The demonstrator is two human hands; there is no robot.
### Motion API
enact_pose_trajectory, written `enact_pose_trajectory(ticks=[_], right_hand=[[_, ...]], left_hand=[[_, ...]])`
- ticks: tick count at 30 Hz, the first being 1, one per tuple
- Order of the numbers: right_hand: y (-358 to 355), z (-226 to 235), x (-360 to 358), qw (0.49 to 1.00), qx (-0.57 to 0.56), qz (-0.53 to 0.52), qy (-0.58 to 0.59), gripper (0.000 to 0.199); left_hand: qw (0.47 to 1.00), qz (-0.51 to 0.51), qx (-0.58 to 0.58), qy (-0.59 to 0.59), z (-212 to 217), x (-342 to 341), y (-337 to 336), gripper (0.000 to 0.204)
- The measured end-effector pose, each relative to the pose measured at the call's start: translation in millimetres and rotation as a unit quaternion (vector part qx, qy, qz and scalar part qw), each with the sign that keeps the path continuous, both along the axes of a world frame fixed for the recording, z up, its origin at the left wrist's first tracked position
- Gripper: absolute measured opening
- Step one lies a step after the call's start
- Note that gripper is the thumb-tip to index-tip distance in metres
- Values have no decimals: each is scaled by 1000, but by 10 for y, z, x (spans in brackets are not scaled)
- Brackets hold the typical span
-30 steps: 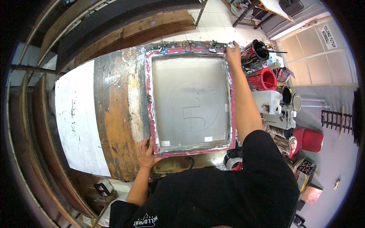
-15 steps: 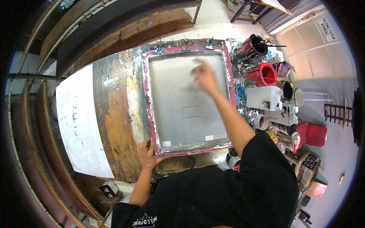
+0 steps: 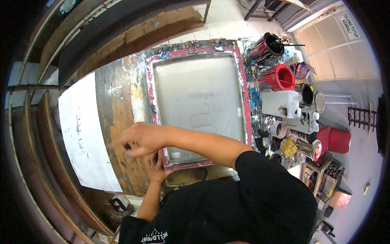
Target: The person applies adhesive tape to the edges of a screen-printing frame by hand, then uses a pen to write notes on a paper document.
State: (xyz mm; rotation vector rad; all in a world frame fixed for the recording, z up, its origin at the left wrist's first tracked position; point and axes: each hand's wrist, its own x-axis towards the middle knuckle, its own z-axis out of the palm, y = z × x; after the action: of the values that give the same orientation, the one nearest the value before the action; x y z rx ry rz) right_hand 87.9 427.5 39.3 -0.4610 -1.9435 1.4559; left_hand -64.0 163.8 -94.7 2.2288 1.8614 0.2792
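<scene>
Open desk (image 3: 118,118) left of red-framed screen (image 3: 199,105); white sheet (image 3: 81,134) lies flat there, hands pass freely. Right of screen: red bucket (image 3: 280,77), black bucket (image 3: 266,46), white jug (image 3: 282,103), tins (image 3: 313,99) crowded close, blocking passage.

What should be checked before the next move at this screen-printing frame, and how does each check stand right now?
1. Left hand on the near left corner of the screen frame: ok, its fingers rest on the red border.
2. Right hand clear of the mesh: ok, it hangs over the worn wooden table left of the frame; motion blur hides whether it holds anything.
3. Frame flat on the table: cannot tell from this view.
4. Clamps at the far edge engaged: cannot tell, too small.
5. Mesh free of tools: ok, only a faint design outline shows.
6. Red bucket and ink cans stand off the frame: ok, all to the right.
</scene>
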Motion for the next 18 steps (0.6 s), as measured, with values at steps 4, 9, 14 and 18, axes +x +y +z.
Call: enact_pose_trajectory(ticks=[4, 9, 14, 18], right_hand=[[600, -662, 619, 939, -114, -322, -50, 20], [1480, -1297, 2484, 731, -70, -671, -104, 67], [1769, -1229, 2153, 698, -205, -685, -15, 64], [998, 22, 530, 1000, 24, -9, -6, 25]], left_hand=[[1000, 9, -13, -26, 89, 51, 73, 111], [999, 6, 4, -32, 61, 91, 103, 112], [1000, -5, 0, -31, 142, 103, 207, 113], [999, 18, -15, -23, 124, 56, 60, 111]])
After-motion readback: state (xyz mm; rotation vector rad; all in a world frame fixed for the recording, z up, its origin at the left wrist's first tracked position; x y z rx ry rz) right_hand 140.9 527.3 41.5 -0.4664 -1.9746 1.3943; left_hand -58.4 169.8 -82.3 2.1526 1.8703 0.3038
